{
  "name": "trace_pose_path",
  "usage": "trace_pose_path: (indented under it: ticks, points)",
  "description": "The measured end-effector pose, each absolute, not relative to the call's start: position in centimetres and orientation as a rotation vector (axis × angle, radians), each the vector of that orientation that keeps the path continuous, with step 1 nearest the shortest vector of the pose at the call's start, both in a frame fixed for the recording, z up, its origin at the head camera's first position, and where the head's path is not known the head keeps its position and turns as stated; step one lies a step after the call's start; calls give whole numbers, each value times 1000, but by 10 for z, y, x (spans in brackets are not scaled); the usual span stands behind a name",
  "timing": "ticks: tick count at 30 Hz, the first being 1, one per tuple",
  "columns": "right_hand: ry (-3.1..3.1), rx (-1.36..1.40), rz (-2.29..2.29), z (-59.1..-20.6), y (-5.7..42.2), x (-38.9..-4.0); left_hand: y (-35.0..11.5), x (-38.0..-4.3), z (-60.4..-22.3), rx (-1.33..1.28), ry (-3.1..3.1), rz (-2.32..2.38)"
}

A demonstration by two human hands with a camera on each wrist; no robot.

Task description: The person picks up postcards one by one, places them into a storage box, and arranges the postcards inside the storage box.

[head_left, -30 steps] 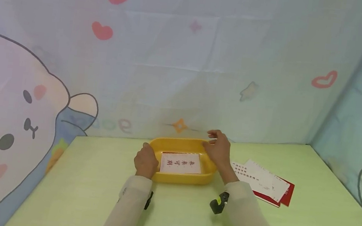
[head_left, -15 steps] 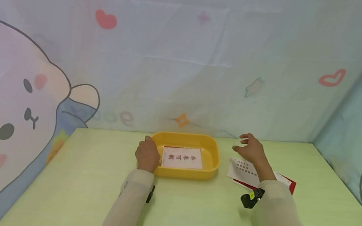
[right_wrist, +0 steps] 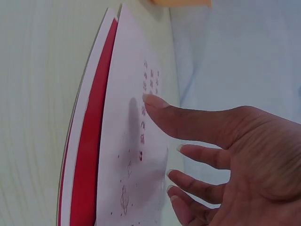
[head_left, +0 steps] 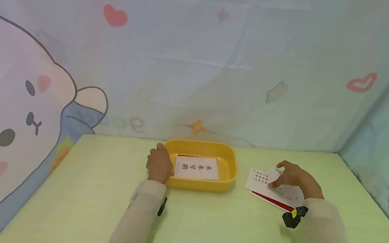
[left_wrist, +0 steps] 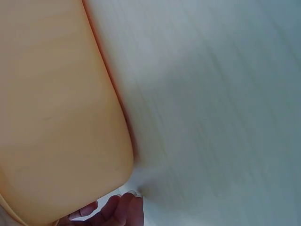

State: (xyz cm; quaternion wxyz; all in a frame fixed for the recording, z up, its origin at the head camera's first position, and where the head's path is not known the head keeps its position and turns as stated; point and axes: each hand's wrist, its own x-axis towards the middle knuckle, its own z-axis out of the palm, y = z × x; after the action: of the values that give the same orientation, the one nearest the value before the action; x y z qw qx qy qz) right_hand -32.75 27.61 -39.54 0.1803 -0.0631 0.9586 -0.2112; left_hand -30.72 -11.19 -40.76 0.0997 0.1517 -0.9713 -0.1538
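Note:
My left hand [head_left: 158,165] grips the left end of a yellow plastic tray [head_left: 197,185]. In the left wrist view its fingers [left_wrist: 124,209] show past the corner of the tray [left_wrist: 61,117]. Inside the tray lies a white card [head_left: 196,167] with red Chinese characters. To the right, my right hand [head_left: 295,177] hovers over a small pile of cards, thumb and fingers spread apart. The right wrist view has the thumb [right_wrist: 183,121] over the printed face of the top white card [right_wrist: 127,94], with a red card [right_wrist: 89,155] sticking out underneath.
The light green table [head_left: 96,206] runs back to a pale cloth backdrop [head_left: 195,56] printed with hearts and a cartoon animal. The yellow tray stands near the table's back edge, with the card pile to its right.
My right hand has left the tray's right end, moved right and come down over the card pile. My left hand has stayed at the tray's left end. The head view has shifted slightly.

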Motion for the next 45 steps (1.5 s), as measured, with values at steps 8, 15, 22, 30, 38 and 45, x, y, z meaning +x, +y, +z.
trace_pose_path:
  ticks: [8,15,22,30,38,45]
  points:
    - [2686,-190,-518,-396,286,-322,-112,-305,-406,464,-2882,-482]
    - [2691,-173,-486,-398,292,-317,-111,-303,-405,468,-2885,-467]
    - [2710,-172,-451,-403,297,-316,-111,-302,-406,473,-2891,-471]
    - [2727,-188,-436,-403,301,-314,-109,-304,-405,501,-2951,-498]
    - [2736,-183,-402,-397,303,-313,-104,-306,-408,481,-2952,-467]
    - [2706,-193,-483,-397,308,-310,-101,-303,-406,469,-2956,-438]
